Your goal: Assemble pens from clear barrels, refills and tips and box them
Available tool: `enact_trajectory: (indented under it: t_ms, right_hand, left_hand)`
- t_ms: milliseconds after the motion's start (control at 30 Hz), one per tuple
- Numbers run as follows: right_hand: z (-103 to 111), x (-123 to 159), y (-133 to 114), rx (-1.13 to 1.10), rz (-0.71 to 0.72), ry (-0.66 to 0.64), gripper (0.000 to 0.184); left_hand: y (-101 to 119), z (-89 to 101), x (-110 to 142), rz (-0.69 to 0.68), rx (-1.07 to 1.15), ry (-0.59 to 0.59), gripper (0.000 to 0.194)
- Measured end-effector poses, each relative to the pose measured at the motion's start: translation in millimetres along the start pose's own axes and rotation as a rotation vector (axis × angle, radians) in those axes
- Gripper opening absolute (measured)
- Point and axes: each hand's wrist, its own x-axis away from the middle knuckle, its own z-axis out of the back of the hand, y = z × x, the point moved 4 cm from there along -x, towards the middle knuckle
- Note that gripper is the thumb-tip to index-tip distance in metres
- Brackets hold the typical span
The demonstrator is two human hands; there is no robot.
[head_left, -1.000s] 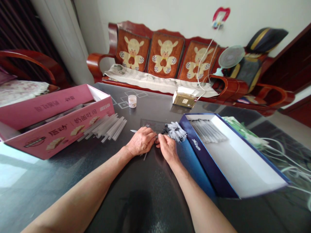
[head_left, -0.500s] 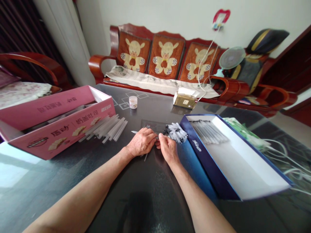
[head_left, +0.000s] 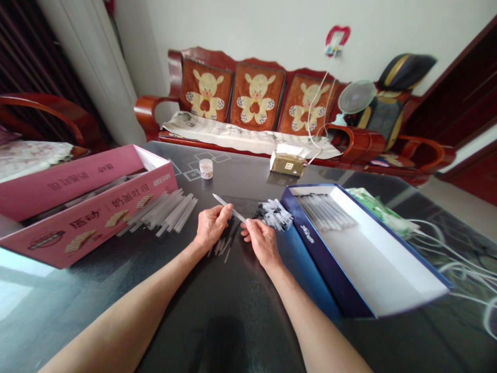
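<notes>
Between both hands is a pale, translucent pen (head_left: 238, 215), slanting with its pointed end up to the left. My left hand (head_left: 212, 226) pinches it around the middle. The fingertips of my right hand (head_left: 263, 241) close on its lower right end. Several thin pen refills (head_left: 222, 245) lie on the table just below, between the wrists. Right of the hands sits a pile of pale and black pen caps (head_left: 275, 214). A heap of translucent pen barrels (head_left: 171, 210) lies to the left.
A pink box (head_left: 108, 202) with more sticks inside stands at left. On the right, a blue box (head_left: 341, 290) holds a row of pens (head_left: 326, 210). Farther back are a small jar (head_left: 206, 169) and a tissue box (head_left: 287, 163). White cables (head_left: 462, 269) lie far right.
My hands have moved slightly apart, and the pen now shows between them. The refills below are more exposed. The whole view has shifted a little.
</notes>
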Motion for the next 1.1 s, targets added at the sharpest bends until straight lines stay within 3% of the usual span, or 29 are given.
enact_trajectory:
  t_ms: [133, 233, 333, 433, 500, 567, 700, 767, 833, 1100]
  right_hand:
    - [-5, 7, -19, 0.159, 0.195, -0.125, 0.031]
    - [-7, 10, -25, 0.205, 0.266, -0.176, 0.032]
    - [-7, 9, -20, 0.139, 0.200, -0.170, 0.037]
    - [-2, 5, -11, 0.002, 0.094, -0.057, 0.041]
    - [5, 1, -9, -0.057, 0.080, 0.066, 0.039]
    - [17, -5, -9, -0.056, 0.095, 0.201, 0.037]
    - [49, -14, -13, 0.212, 0.220, 0.412, 0.032]
    - [59, -16, -13, 0.444, 0.291, 0.398, 0.028]
    - [62, -17, -12, 0.636, 0.317, 0.320, 0.026]
    - [39, -16, -15, 1.117, 0.280, 0.106, 0.020]
  left_hand:
    - [-5, -10.1, -5, 0.235, 0.527, -0.090, 0.039]
    - [-3, -13.4, -6, 0.355, 0.759, -0.128, 0.046]
    - [-1, -10.9, -8, 0.432, 0.851, -0.148, 0.041]
    - [-2, -3.3, -14, 0.439, 0.858, -0.132, 0.039]
    - [-6, 3.4, -18, 0.408, 0.777, -0.104, 0.039]
    - [-9, 12.6, -21, 0.303, 0.547, -0.031, 0.036]
    - [-1, 22.7, -15, -0.193, -0.191, 0.107, 0.028]
    - [3, 16.5, -8, -0.397, -0.435, 0.073, 0.029]
    - [4, 9.3, -2, -0.504, -0.551, 0.020, 0.030]
    - [2, -1.5, 3, -0.591, -0.620, -0.064, 0.030]
